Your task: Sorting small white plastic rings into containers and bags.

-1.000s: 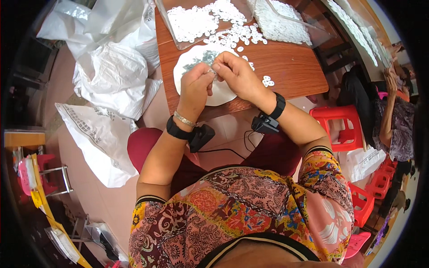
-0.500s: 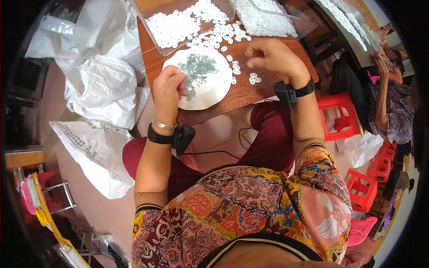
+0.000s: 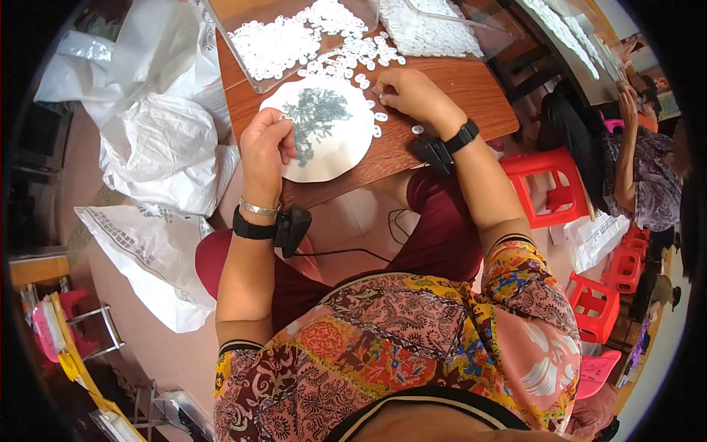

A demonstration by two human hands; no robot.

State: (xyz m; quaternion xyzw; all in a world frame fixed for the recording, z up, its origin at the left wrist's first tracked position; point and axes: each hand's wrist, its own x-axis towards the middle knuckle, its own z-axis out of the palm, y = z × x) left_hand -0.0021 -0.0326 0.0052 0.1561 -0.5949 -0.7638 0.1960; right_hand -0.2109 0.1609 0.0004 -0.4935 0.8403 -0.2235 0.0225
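A round white plate (image 3: 346, 151) with a wavy rim lies at the table's near left, bearing a heap of small grey-green slender pieces (image 3: 318, 110). Over its left edge my left hand (image 3: 266, 144) is closed, a small white piece (image 3: 283, 116) showing at its thumb and fingertip. To the plate's right, my right hand (image 3: 416, 94) pinches with thumb and forefinger just above the tabletop; what it grips is too small to make out. Loose white oval pieces with holes (image 3: 380, 116) lie between the plate and that hand.
A clear tray (image 3: 258, 82) of white ovals stands behind the plate, with more spilling beside it. Farther right is another clear container (image 3: 434, 33) filled with white pieces. White sacks (image 3: 166, 140) crowd the left; a red stool (image 3: 549, 188) stands right, near another person (image 3: 648, 177).
My right hand has moved left toward the plate, its fingers drawing into a pinch. My left hand has turned slightly, and a small white piece now shows at its fingertips.
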